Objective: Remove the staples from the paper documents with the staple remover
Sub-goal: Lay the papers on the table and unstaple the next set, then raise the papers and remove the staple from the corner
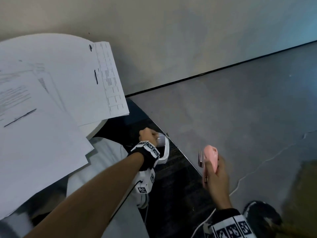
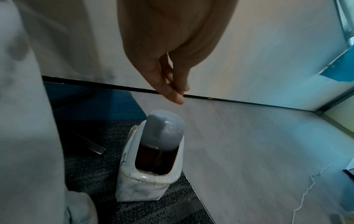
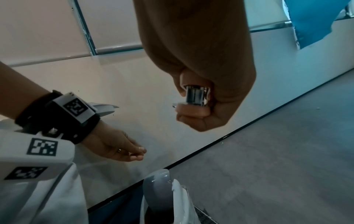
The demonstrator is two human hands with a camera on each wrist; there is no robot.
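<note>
Round white table (image 1: 92, 133) at left, spread with loose printed white paper sheets (image 1: 51, 86) overhanging its near and right edges. Beyond, a plain pale wall (image 1: 188, 40) meeting grey floor (image 1: 240, 109) along a dark baseboard line; dark carpet (image 1: 171, 177) near the chair — open floor to the right. Down beside the table edge, a small white bin (image 2: 147, 186) with a grey rounded swing lid (image 2: 164, 128). Left hand (image 2: 168, 63) just above that lid, fingers (image 2: 175, 97) pressed together at the tips, whether pinching anything cannot be told. Right hand (image 1: 217, 176) wrapped around the pink plastic staple remover (image 1: 210, 156), metal claws (image 3: 195, 95) showing — held in the air right of the bin, away from the sheets.
</note>
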